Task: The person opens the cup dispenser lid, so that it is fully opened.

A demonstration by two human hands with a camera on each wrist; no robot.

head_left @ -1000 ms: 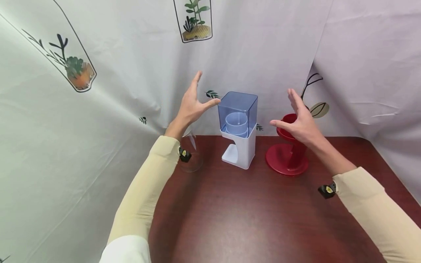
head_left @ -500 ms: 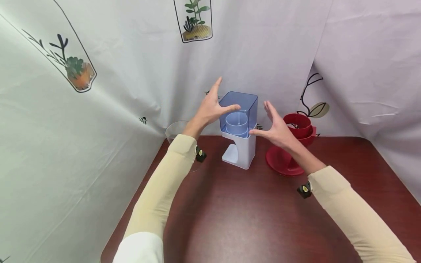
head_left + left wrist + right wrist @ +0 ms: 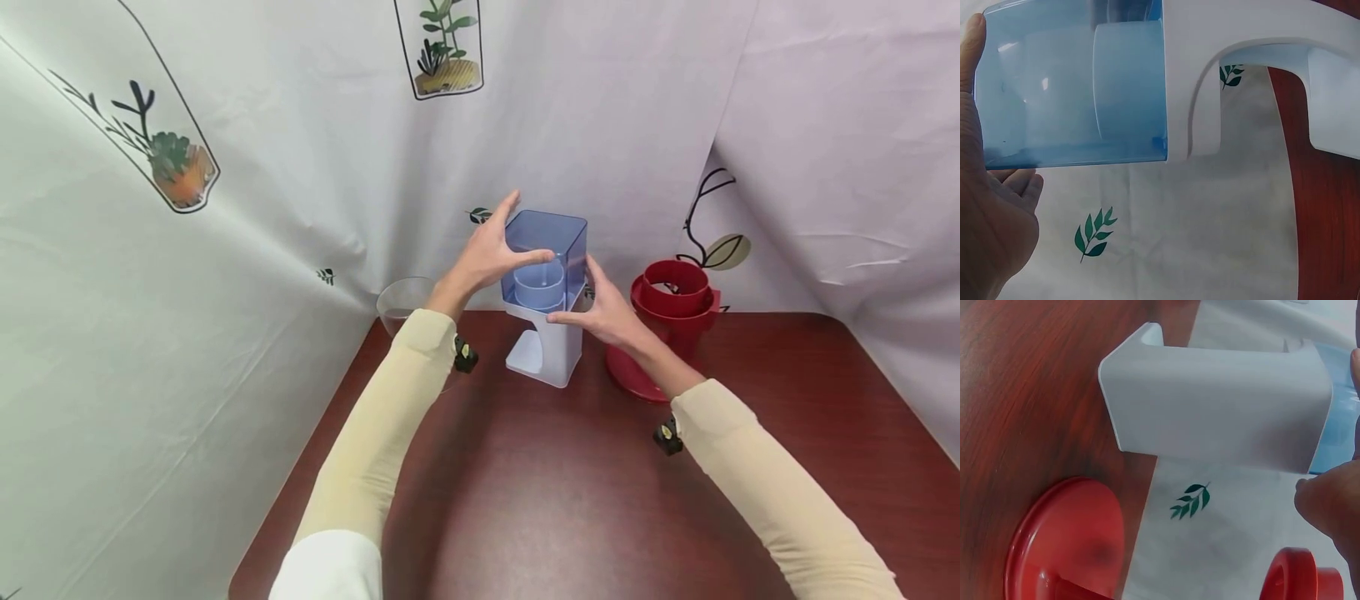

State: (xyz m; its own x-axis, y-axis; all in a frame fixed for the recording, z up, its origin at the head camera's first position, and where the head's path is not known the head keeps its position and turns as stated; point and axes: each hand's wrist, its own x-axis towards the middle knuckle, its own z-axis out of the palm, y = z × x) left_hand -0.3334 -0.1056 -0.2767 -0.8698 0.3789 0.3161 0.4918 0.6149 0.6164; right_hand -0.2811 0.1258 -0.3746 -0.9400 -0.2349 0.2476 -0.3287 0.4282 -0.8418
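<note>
A small dispenser (image 3: 562, 346) stands on the table, with a white base and a see-through blue box (image 3: 547, 229) on top. A round cup-like part (image 3: 538, 283) shows inside the box. My left hand (image 3: 483, 257) is at the box's upper left, fingers straight and thumb spread across its front. Lower on the right side is my right hand (image 3: 611, 312), its thumb in front near the seam between box and base. In the left wrist view my left hand (image 3: 997, 219) lies along the box's top end. Whether either hand touches the box, I cannot tell.
Right of the dispenser stands a red stand (image 3: 675, 325) with a round base and a ring-shaped top, partly behind my right forearm. A clear glass vessel (image 3: 401, 296) is at the left, mostly behind my left forearm. Patterned cloth (image 3: 300, 167) hangs behind the table (image 3: 525, 500).
Both hands have moved inward to the blue box, the left rightward and slightly down, the right leftward and down. The dispenser has stayed in place.
</note>
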